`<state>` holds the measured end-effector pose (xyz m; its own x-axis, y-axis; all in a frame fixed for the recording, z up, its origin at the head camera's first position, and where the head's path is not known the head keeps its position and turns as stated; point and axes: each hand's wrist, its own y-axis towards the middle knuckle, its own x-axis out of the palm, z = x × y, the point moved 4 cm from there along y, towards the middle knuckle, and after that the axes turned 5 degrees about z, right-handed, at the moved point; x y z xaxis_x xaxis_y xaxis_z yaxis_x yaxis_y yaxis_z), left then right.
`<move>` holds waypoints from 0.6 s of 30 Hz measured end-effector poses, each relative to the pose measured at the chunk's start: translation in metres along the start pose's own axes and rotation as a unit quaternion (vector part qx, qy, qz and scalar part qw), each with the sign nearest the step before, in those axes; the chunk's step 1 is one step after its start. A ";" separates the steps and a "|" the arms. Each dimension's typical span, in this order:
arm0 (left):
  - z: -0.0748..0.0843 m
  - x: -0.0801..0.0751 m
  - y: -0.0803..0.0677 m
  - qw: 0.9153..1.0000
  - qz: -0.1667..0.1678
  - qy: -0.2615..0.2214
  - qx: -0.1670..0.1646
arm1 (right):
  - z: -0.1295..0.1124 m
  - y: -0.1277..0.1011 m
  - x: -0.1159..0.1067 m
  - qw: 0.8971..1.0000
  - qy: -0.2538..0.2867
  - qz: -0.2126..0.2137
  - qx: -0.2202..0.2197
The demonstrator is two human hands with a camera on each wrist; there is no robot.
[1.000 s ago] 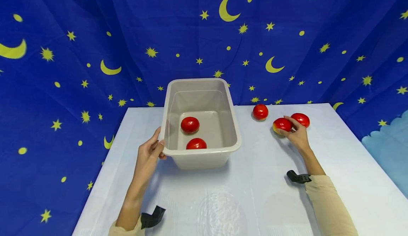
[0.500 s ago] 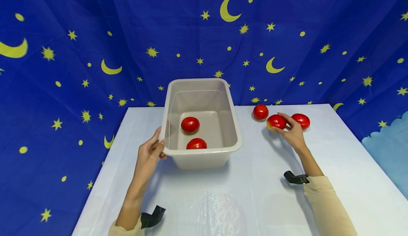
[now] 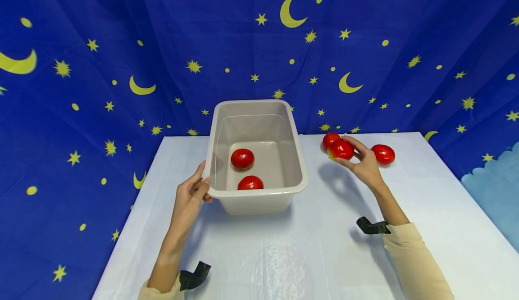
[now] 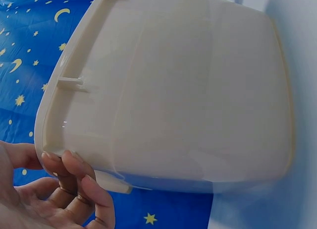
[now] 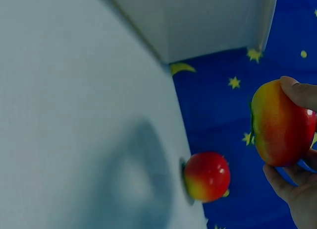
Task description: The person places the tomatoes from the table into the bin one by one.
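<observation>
My left hand (image 3: 190, 194) grips the near left corner of a beige plastic bin (image 3: 255, 204) by its rim. In the left wrist view, the fingertips (image 4: 74, 162) curl under that rim against the outer wall. Two glossy red fruits (image 3: 242, 159) lie inside the bin. Over on the right, my right hand (image 3: 366, 167) pinches a shiny red-and-yellow, mango-like fruit (image 5: 282, 125) between thumb and fingers. It hangs above the table, its shadow below. Behind it in the head view sits another such fruit (image 3: 329, 138), partly hidden. A third fruit (image 3: 383, 155) rests right of the hand.
A white-covered table (image 3: 324, 246) carries everything. A blue curtain (image 3: 243, 34) with yellow stars and moons hangs directly behind and along the left side. Black wrist mounts (image 3: 195, 276) sit at both beige sleeves.
My right hand has carried its fruit leftward and up off the table, away from the right fruit until it overlaps the back one in view. The left hand and bin stay put.
</observation>
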<state>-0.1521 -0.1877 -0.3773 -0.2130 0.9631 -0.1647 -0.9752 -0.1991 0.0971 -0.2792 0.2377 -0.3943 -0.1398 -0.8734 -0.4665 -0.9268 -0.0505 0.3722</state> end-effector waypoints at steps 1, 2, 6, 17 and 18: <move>0.000 0.000 0.000 1.000 0.000 0.000 0.000 | -0.005 -0.001 0.001 1.000 0.005 0.000 -0.005; 0.000 0.000 0.000 1.000 0.000 0.000 -0.001 | -0.009 -0.001 0.001 1.000 0.006 0.001 -0.011; -0.001 0.000 0.001 1.000 0.001 0.004 -0.002 | -0.010 0.000 0.005 1.000 0.013 0.004 -0.028; -0.001 0.000 0.001 1.000 0.001 0.009 -0.003 | -0.019 0.005 0.012 0.998 0.040 0.004 -0.054; -0.001 0.000 0.000 1.000 0.000 0.009 -0.003 | -0.021 0.005 0.013 0.998 0.043 0.004 -0.056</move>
<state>-0.1526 -0.1877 -0.3778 -0.2146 0.9596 -0.1821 -0.9754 -0.2007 0.0916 -0.2784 0.2155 -0.3815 -0.1116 -0.9117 -0.3954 -0.8805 -0.0937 0.4646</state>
